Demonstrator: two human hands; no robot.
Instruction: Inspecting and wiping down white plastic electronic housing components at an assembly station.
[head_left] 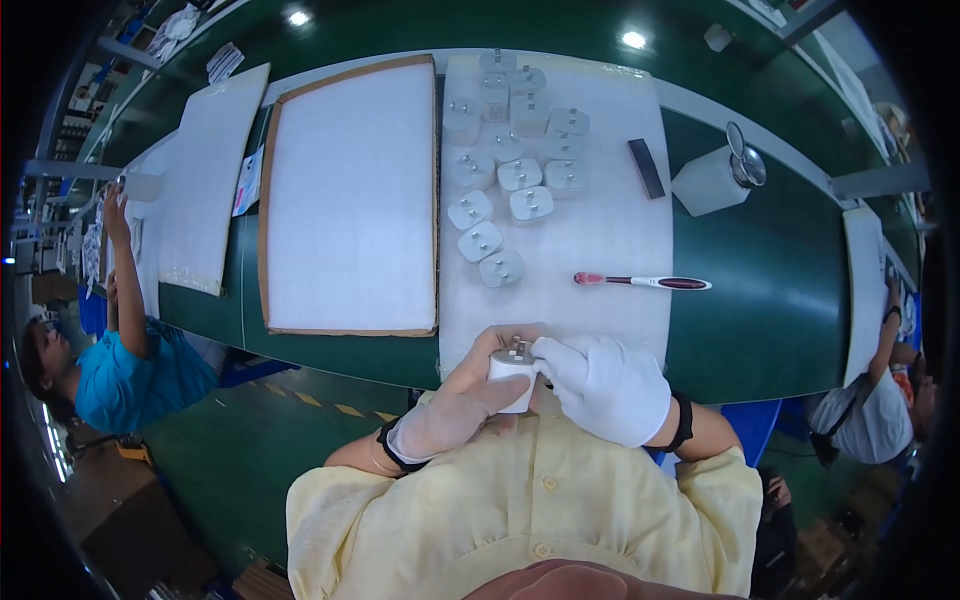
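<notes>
Both hands (540, 385) grip a white charger (514, 372); green bench (760, 280), white mat (600, 240).

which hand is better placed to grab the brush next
Right, probably. The brush lies on the white mat, right of centre and nearer the right hand. The left hand cradles the plug from below, so it looks busier.

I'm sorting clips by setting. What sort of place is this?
Likely a factory assembly line: a long green conveyor bench, rows of identical white plug adapters on a mat, and seated co-workers alongside.
</notes>
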